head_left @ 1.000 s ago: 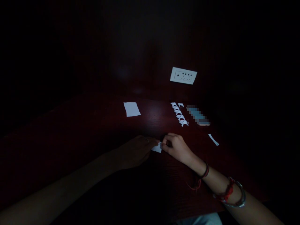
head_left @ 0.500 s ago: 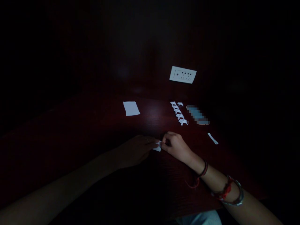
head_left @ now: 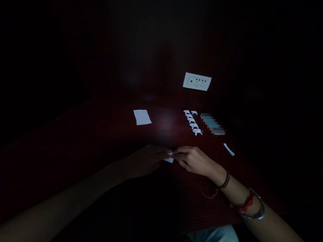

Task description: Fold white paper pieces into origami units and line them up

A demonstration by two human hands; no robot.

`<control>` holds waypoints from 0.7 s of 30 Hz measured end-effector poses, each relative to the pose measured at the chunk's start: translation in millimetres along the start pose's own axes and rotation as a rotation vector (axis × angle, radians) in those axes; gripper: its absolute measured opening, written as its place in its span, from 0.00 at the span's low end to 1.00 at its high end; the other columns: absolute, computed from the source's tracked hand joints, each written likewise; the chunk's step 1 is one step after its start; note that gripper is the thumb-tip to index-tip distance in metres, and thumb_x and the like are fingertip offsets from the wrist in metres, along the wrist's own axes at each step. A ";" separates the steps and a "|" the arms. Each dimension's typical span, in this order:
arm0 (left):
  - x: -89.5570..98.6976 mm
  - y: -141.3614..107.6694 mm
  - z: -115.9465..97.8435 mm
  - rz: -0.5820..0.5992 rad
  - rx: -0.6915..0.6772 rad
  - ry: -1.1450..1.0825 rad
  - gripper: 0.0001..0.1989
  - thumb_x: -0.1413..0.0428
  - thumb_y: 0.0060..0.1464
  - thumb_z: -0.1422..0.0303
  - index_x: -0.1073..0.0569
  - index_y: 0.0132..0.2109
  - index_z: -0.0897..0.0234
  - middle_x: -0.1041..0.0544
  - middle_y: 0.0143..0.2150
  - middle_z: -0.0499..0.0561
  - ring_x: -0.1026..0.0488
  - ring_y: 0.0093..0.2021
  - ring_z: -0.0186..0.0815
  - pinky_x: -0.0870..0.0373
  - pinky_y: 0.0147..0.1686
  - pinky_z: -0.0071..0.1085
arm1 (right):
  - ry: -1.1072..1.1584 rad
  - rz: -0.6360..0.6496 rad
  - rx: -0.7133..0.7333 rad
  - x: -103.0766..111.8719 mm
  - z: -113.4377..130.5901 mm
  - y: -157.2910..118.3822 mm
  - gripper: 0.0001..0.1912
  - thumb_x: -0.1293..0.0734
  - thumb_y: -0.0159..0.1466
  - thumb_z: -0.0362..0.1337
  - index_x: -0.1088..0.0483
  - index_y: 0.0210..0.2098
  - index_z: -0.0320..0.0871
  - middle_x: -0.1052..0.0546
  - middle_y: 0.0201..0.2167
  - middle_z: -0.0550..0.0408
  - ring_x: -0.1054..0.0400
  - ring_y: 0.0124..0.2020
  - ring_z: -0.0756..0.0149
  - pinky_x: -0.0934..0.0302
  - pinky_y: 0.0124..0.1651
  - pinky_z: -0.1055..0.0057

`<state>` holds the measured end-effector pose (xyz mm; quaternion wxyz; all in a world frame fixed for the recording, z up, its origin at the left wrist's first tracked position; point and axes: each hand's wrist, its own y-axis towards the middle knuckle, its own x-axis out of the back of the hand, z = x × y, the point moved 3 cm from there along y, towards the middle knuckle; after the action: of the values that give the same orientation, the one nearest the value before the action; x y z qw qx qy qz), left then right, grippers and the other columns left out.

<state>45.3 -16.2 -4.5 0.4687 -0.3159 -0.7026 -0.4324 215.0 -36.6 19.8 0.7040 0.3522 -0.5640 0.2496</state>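
Observation:
A small white piece of paper [head_left: 169,160] lies on the dark red table, partly covered by fingertips. My left hand [head_left: 148,160], in deep shadow and wearing a ring, presses its fingers on the paper's left and upper side. From the right, my right hand [head_left: 193,159] reaches in with its fingers stretched towards the other hand, and the fingertips touch the paper's upper right edge. Beyond the hands, several folded white paper pieces [head_left: 192,123] stand in a slanting row, with one more folded piece [head_left: 194,113] beside the row's far end.
White paper sheets [head_left: 142,117] lie at the back left of the table [head_left: 165,129]. A phone [head_left: 213,125] with a blurred screen rests right of the folded row, and a narrow white strip [head_left: 229,149] nearer. A socket panel [head_left: 197,81] is on the wall.
The fingers of my right hand have stretched out from a curled pinch, and its wrist has shifted slightly right. My left hand has hardly moved and stays on the paper.

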 end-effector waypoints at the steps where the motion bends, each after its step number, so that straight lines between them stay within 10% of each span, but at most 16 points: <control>1: 0.0 -0.3 0.3 0.004 -0.003 -0.009 0.24 0.55 0.49 0.79 0.42 0.53 0.58 0.38 0.54 0.49 0.40 0.52 0.35 0.43 0.48 0.37 | -0.005 0.001 0.000 0.3 0.0 0.1 0.13 0.43 0.58 0.28 0.32 0.40 0.42 0.30 0.38 0.53 0.36 0.38 0.69 0.42 0.41 0.72; 21: -1.8 -2.0 2.5 -0.010 0.027 -0.019 0.25 0.55 0.49 0.79 0.44 0.54 0.57 0.38 0.53 0.48 0.41 0.51 0.35 0.44 0.48 0.37 | -0.004 0.023 -0.002 2.0 -4.1 -0.9 0.13 0.43 0.58 0.28 0.32 0.39 0.42 0.32 0.36 0.54 0.36 0.34 0.71 0.43 0.37 0.75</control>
<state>43.3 -14.8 -7.3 0.4641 -0.3102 -0.7144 -0.4219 218.8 -34.1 21.1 0.7003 0.3454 -0.5697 0.2563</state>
